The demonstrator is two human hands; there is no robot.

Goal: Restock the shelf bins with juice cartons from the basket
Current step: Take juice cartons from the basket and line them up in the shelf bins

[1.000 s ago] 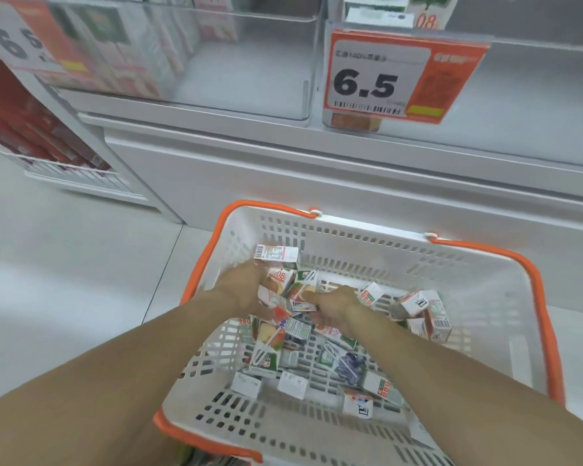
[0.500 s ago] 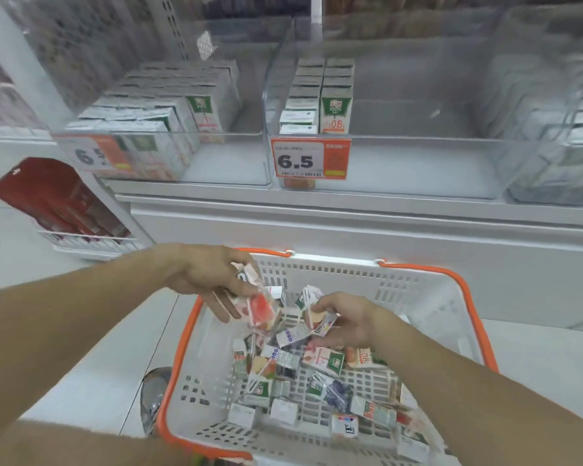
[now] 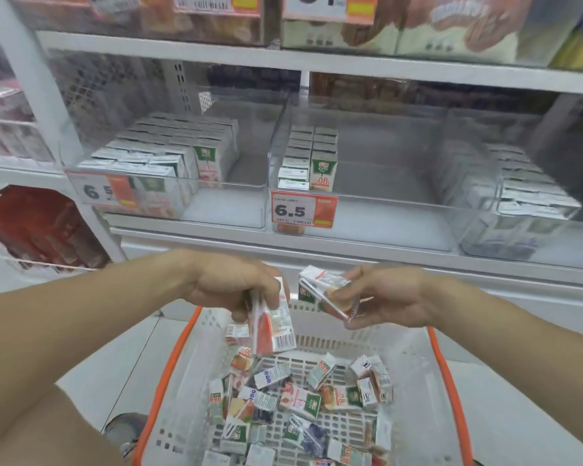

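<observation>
While both hands hover over the basket: each is closed round its own carton
Left hand: fingers clamp a red-and-white carton, hanging upright above the basket's far end
Right hand: thumb and fingers pinch a tilted carton, level with the left one, just apart from it
Basket: white with an orange rim, on the floor below the shelf, loose cartons heaped inside
Middle bin: two short rows of upright cartons at its left side behind the 6.5 price tag
Left bin: partly filled
</observation>
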